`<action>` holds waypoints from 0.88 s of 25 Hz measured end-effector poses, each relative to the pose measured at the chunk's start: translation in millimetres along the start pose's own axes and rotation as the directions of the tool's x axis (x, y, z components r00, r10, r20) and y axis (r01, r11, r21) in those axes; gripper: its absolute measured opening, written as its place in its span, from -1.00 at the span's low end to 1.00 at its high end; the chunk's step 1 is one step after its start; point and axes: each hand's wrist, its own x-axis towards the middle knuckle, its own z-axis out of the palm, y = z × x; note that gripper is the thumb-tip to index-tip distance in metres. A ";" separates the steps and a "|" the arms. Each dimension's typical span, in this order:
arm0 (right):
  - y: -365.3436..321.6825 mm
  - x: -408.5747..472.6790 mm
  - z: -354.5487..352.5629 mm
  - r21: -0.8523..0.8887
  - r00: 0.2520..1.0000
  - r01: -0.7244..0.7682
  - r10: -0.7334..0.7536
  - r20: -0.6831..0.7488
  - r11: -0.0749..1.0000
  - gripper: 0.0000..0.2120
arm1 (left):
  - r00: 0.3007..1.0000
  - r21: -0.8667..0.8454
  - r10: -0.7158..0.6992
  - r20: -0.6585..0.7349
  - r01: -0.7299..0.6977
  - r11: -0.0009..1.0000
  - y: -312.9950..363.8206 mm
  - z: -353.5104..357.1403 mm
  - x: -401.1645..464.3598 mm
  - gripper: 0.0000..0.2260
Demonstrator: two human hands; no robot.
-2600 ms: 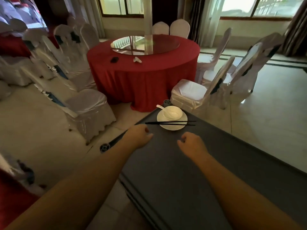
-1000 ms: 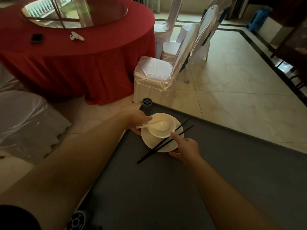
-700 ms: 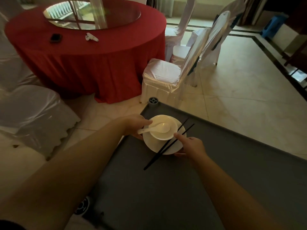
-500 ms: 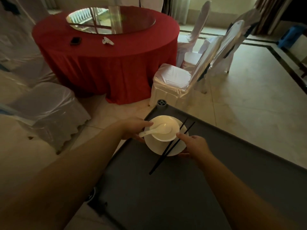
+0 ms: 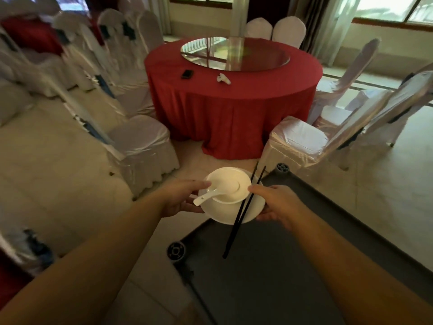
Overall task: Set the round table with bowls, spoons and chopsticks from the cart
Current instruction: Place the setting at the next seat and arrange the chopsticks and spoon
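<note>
I hold a white plate (image 5: 230, 213) in the air above the corner of the grey cart (image 5: 293, 266). A white bowl (image 5: 228, 187) sits on the plate with a white spoon (image 5: 206, 198) in it. A pair of black chopsticks (image 5: 242, 211) lies across the plate's right side and sticks out toward me. My left hand (image 5: 181, 198) grips the plate's left rim, thumb at the bowl's edge. My right hand (image 5: 275, 204) grips the right rim, thumb by the chopsticks. The round table (image 5: 234, 90) in a red cloth stands ahead.
A glass turntable (image 5: 235, 53) fills the table's middle. A dark phone (image 5: 187, 73) and a small white object (image 5: 223, 78) lie on the near cloth. White-covered chairs stand at left (image 5: 140, 146) and right (image 5: 300, 141) of the table. A cart wheel (image 5: 176, 250) shows below.
Both hands have lifted the plate with bowl, spoon and chopsticks off the cart and out past its corner. My view has swung up toward the round table.
</note>
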 end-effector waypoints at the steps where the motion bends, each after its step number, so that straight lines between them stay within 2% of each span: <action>1: -9.1 1.0 14.4 -0.004 0.999 0.010 -0.010 0.036 1.000 -0.60 | 1.000 -0.019 0.012 -0.025 -0.012 1.000 0.6 -15.6 -7.1 -0.58; 5: -45.3 9.1 85.1 -0.038 0.986 0.033 -0.026 0.167 0.999 -0.54 | 0.990 -0.071 0.067 -0.123 -0.076 0.995 4.3 -89.3 -34.1 -0.52; 11: -100.4 19.8 225.0 -0.089 0.955 0.120 -0.090 0.283 0.989 -0.61 | 0.960 -0.131 0.110 -0.257 -0.147 0.980 8.8 -227.0 -81.5 -0.45; 17: -145.8 27.0 378.3 -0.119 0.903 0.192 -0.128 0.409 0.974 -0.54 | 0.904 -0.187 0.131 -0.406 -0.223 0.957 2.2 -371.5 -134.8 -0.59; 22: -180.6 28.3 493.0 -0.139 0.829 0.230 -0.119 0.546 0.963 -0.60 | 0.844 -0.242 0.122 -0.522 -0.284 0.928 -8.1 -466.2 -179.0 -0.57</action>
